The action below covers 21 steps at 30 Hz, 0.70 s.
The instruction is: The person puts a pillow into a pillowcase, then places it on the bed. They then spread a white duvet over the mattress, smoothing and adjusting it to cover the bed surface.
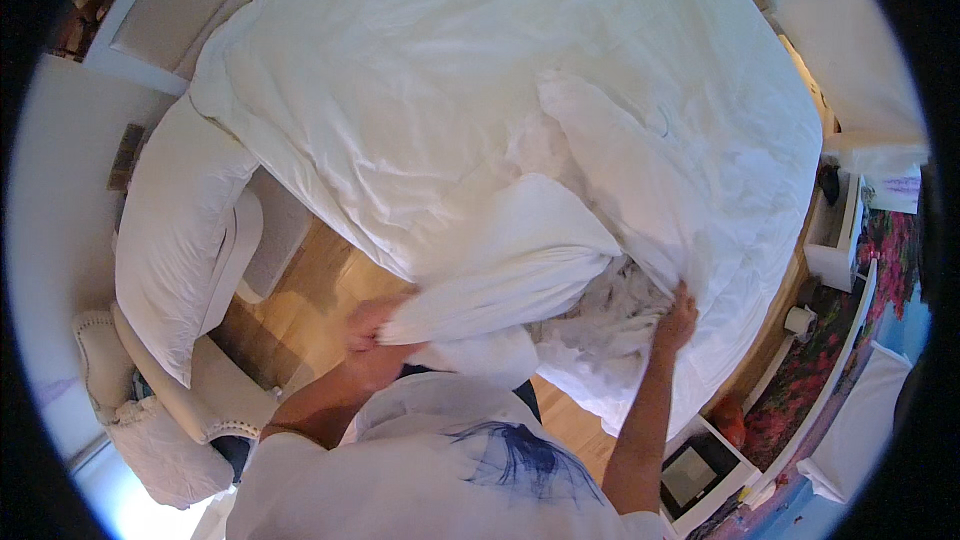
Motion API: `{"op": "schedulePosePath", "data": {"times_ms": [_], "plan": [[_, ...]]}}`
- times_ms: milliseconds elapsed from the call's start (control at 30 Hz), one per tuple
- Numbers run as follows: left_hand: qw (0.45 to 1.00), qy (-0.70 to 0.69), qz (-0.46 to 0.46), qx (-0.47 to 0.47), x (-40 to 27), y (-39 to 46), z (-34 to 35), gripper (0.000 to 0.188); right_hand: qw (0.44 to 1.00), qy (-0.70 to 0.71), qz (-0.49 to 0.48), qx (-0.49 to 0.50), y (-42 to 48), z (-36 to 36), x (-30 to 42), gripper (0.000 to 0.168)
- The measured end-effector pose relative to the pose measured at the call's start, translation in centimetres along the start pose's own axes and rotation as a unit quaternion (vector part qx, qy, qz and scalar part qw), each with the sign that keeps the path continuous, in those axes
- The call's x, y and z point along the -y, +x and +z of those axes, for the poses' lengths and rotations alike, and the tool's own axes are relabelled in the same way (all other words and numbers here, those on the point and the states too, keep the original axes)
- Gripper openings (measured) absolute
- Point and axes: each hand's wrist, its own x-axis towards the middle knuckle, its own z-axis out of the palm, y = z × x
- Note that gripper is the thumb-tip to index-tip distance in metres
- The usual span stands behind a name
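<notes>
A large white duvet cover (375, 90) lies wrinkled across the bed. My left hand (375, 326), slightly blurred, grips a bunched edge of white fabric near my waist. My right hand (679, 319) holds another edge of the white fabric on the right, at the rim of an opening. Between the hands, greyish-white bedding (607, 315) shows inside the parted cloth. A folded strip of the cover (615, 135) runs up from my right hand. What lies beneath the fabric is hidden.
A white pillow (172, 225) rests at the left over a white bedside piece. A beige studded armchair (202, 390) stands at lower left. Wooden flooring (330, 270) shows beside the bed. White drawers (705, 472) and a red-flowered panel (795, 390) are at right.
</notes>
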Motion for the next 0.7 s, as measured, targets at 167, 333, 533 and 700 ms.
{"op": "schedulePosePath", "data": {"times_ms": [167,333,533,700], "plan": [[0.958,0.079,0.18,-0.21,-5.2,-2.7,-3.8,0.041,0.99,-0.053,0.106,-0.07,0.9,-1.0,-13.5,0.041],[0.946,-0.083,0.113,-0.293,-7.4,-2.1,-2.3,0.041,0.985,-0.022,0.118,-0.12,-0.2,-2.2,-11.9,0.041],[0.965,-0.1,0.062,-0.236,-5.8,-2.0,0.5,0.04,0.919,0.34,-0.193,0.041,-7.1,0.7,7.8,0.073],[0.966,-0.115,0.1,-0.21,-9.1,-3.5,-0.8,0.051,0.942,0.237,-0.165,0.171,-9.3,2.7,11.7,0.045]]}}
